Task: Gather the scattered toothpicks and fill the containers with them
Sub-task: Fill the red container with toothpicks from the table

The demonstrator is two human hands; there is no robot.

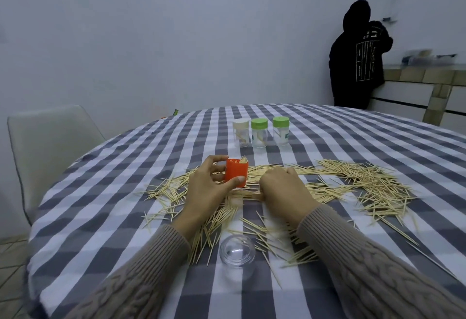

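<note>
Orange plastic cup (236, 176) sits mid-table, pinched by the left hand (208, 182); right hand (282, 187) curls over pale wooden toothpicks (365, 185) strewn across the checked cloth, grasp hidden. Featherlight, stiff, springy: best bunched mid-length.

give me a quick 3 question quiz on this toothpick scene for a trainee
1. True or false: the left hand grips the orange container.
2. How many lidded jars stand in the row at the far side of the table?
A) two B) three C) four
3. Fill the gap: the clear cap lies on the table nearest the camera, between the person's two ____.

Key
1. True; its thumb and fingers wrap the container, which already holds some toothpicks.
2. B: a white-lidded jar and two green-lidded jars.
3. forearms.
</note>
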